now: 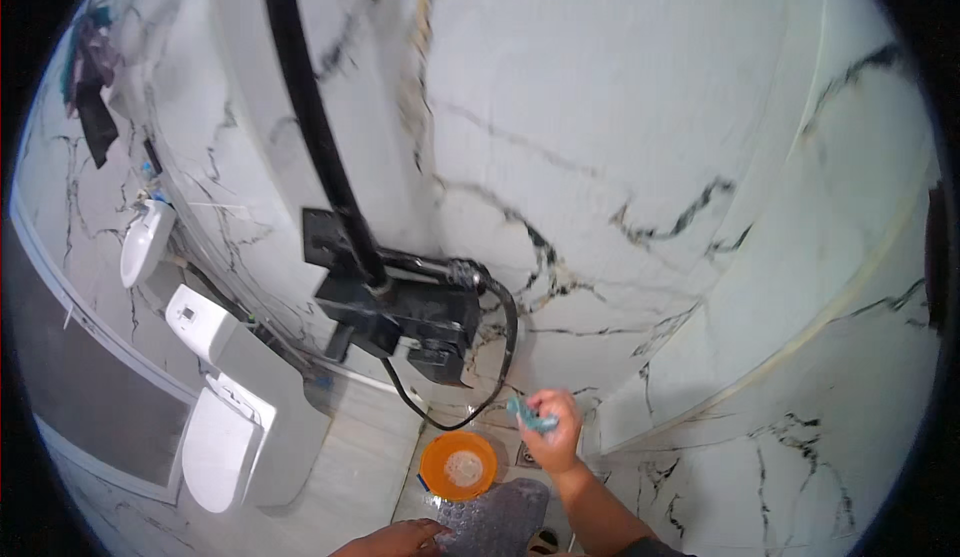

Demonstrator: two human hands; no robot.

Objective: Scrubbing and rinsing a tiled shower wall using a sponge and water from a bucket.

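Note:
My right hand (556, 429) grips a teal cloth or scrubbing pad (536, 418) close to the marble-patterned wall. At the bottom edge, part of my left hand (405, 538) shows above a grey bath mat (506, 513), with nothing visible in its fingers. An orange plastic basin (430, 474) sits on the floor between the two hands, left of the right one. Pale, foamy liquid lies in its middle. Beside the basin, partly behind my right hand, is a floor drain (526, 453).
A black shower fixture (397, 306) with a riser pipe (315, 122) and looping hose (513, 332) juts from the wall. On the left stand a white toilet (221, 444) and a washbasin (146, 246). Dark cloths (94, 92) hang at the upper left.

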